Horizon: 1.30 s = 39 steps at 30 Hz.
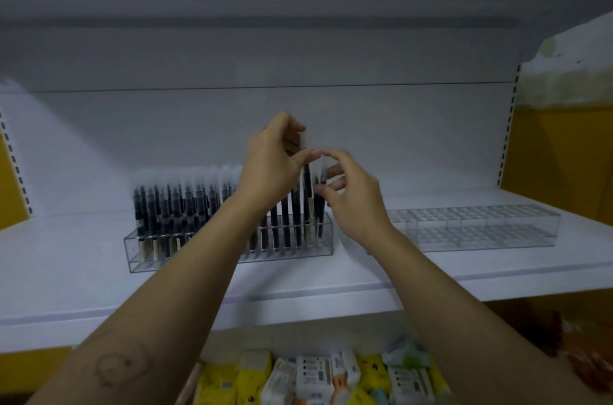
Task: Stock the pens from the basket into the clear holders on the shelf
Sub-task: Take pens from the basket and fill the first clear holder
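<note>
A clear holder (142,250) stands on the white shelf (298,285), packed with several black pens with frosted caps (172,202). My left hand (272,165) is raised over its right end and pinches the frosted cap of one upright pen (306,185) that stands taller than its neighbours. My right hand (348,192) is just to the right, fingers curled around the top of a neighbouring pen (321,192) at the holder's right end. A second clear holder (474,228) sits to the right with no pens in it. The basket is out of view.
Below the shelf's front edge lie several yellow and white packaged goods (315,374). Yellow side panels (557,155) with slotted uprights flank the shelf. The white back wall (298,56) rises behind the holders.
</note>
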### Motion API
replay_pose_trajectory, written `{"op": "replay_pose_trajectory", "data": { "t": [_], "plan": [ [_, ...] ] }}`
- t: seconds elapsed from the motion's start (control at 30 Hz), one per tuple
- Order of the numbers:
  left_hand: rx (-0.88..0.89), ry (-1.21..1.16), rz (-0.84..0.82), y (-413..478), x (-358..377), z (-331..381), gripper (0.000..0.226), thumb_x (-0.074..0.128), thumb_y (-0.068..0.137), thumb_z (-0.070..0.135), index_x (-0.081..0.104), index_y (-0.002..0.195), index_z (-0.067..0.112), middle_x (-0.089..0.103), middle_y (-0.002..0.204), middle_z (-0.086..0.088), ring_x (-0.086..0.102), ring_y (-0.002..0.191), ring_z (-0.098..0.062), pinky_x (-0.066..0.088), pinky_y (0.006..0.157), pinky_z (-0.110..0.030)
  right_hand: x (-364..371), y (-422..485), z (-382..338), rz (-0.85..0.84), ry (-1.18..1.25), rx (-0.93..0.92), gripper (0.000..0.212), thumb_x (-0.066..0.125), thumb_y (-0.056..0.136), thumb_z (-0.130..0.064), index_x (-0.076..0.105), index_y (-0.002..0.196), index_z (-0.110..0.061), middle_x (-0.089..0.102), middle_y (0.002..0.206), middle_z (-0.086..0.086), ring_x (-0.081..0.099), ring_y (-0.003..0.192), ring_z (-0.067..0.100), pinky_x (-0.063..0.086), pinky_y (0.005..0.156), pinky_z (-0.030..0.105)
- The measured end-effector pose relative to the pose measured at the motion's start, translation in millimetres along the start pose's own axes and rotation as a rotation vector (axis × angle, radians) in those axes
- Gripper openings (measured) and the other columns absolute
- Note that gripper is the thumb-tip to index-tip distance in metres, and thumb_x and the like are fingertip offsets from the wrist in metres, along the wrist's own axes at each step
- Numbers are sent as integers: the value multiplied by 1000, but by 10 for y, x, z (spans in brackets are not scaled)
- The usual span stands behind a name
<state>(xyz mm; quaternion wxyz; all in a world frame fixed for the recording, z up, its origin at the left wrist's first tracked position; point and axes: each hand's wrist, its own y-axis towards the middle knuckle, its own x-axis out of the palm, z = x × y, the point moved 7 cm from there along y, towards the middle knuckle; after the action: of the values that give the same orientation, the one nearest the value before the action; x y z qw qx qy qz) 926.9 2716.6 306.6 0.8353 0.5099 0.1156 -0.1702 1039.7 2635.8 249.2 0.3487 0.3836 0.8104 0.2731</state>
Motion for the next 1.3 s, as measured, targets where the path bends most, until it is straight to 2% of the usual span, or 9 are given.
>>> {"op": "replay_pose_trajectory", "data": {
  "t": [0.2,0.37,0.47,0.6,0.7,0.9,1.0,1.17,1.3],
  "plan": [
    [-23,101,-78,59,19,-33,28,75,81,30,58,100,18,60,91,6,58,86,-9,44,73,-13,73,-75,-13,-141,-192,-32,70,62,93,-16,26,142,-50,56,105,-6,61,84,14,55,81,33],
    [-70,167,-204,-11,117,-61,16,71,86,31,64,94,19,63,90,11,60,90,-8,36,67,-10,60,-78,-9,-220,-279,-16,77,60,94,-15,14,145,-51,61,102,-5,62,83,14,55,82,36],
    [-89,230,-247,-45,138,-98,15,68,88,31,65,96,19,65,105,5,61,90,-15,38,60,-14,52,-52,-23,-245,-287,-12,75,60,94,-20,15,147,-46,65,101,-6,64,81,14,55,83,37],
    [-37,330,-280,-71,146,-91,17,67,88,34,64,101,23,61,114,4,52,110,-15,37,85,-25,2,-11,-74,-261,-374,-57,68,58,95,-24,19,147,-44,66,100,-5,62,82,15,53,79,35],
    [-26,362,-280,-116,127,-106,21,66,89,33,63,107,23,58,120,4,48,116,-15,37,95,-30,-37,10,-128,-266,-429,-101,61,56,96,-25,25,146,-42,65,101,-4,61,85,16,50,77,31],
    [-6,385,-267,-196,37,-76,24,63,91,32,62,114,24,57,124,5,45,121,-17,38,102,-37,-97,176,-179,-231,-445,-122,43,57,95,-33,46,136,-36,63,105,-7,59,85,13,50,80,32],
    [6,407,-267,-236,18,-46,27,61,92,33,61,118,24,57,126,5,46,122,-17,38,105,-39,-63,243,-216,-278,-491,-134,32,56,95,-36,57,127,-33,64,110,-7,58,86,11,46,77,28],
    [48,433,-286,-316,-15,-3,36,62,91,33,57,126,24,56,130,4,46,123,-18,33,109,-38,-88,181,-236,-282,-502,-114,40,58,94,-38,52,133,-34,62,110,-7,59,89,13,47,79,30],
    [87,477,-276,-415,-48,9,46,62,91,33,50,134,23,52,137,2,42,128,-19,26,116,-41,-145,24,-247,-245,-476,-124,54,63,90,-35,44,141,-33,55,123,-5,58,98,11,50,89,33]
  ]
}}
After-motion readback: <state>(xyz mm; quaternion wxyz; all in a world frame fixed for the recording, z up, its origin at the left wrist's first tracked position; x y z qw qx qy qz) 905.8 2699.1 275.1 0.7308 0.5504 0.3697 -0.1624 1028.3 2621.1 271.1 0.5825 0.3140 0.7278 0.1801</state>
